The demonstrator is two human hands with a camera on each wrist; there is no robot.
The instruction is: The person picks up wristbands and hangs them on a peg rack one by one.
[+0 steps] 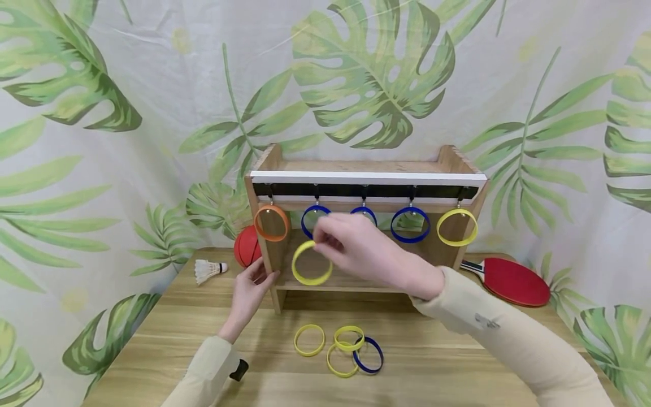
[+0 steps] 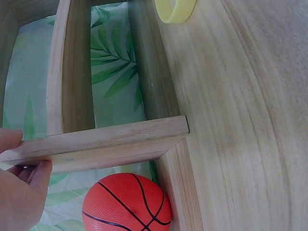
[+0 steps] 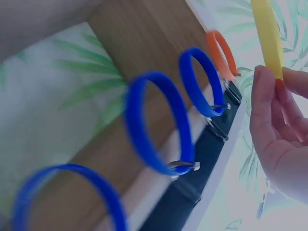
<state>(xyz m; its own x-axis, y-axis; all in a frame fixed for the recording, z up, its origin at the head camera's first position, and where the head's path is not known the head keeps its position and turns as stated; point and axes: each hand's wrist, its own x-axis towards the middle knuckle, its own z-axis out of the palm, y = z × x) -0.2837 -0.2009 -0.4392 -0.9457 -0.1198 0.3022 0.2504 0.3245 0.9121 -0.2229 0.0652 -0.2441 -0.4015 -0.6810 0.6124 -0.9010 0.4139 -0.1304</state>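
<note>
My right hand (image 1: 356, 243) pinches a yellow silicone wristband (image 1: 312, 281) between thumb and fingertips, in front of the wooden rack (image 1: 366, 282). The right wrist view shows the same yellow band (image 3: 268, 38) held edge-on. On the rack's hooks hang an orange wristband (image 1: 260, 234), several blue wristbands (image 1: 409, 242) and a yellow one (image 1: 458, 244); the middle blue band is partly hidden behind my right hand. At the rack's left side, my left hand (image 1: 251, 288) grips the edge of the side panel (image 2: 115, 137), thumb on one face and fingers on the other.
Loose yellow wristbands (image 1: 309, 355) and a blue one (image 1: 380, 370) lie on the table (image 1: 432, 362) before the rack. Left of it are a red mini basketball (image 1: 246, 247) and a shuttlecock (image 1: 205, 271). A red table-tennis paddle (image 1: 516, 281) lies at the right.
</note>
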